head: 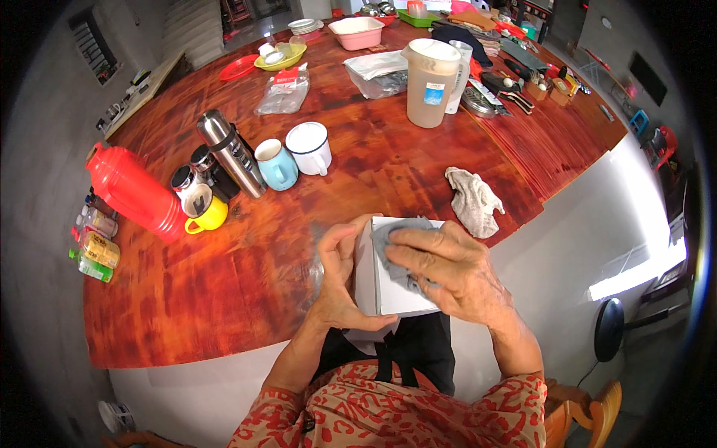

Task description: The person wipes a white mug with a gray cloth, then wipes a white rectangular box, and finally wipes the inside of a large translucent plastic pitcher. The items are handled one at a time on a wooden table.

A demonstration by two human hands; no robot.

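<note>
A white box [395, 297] is held at the front edge of the red-brown wooden table [263, 285]. My left hand [339, 280] grips it from the left, thumb at the near edge and fingers at the far side. On the box's top face lies a grey cloth [395, 269], pressed down under the fingers of my right hand [454, 269]. The underside of the box is hidden. Beyond my right hand, a crumpled off-white cloth [475, 203] rests near the table's right edge.
A red thermos jug [134, 190], a yellow mug [208, 215], a steel vacuum flask [232, 154], a light-blue mug [276, 165] and a white mug [310, 148] stand at the left. Farther back are a plastic pitcher [428, 84] and a pink basin [356, 38]. A wooden chair [599, 414] stands lower right.
</note>
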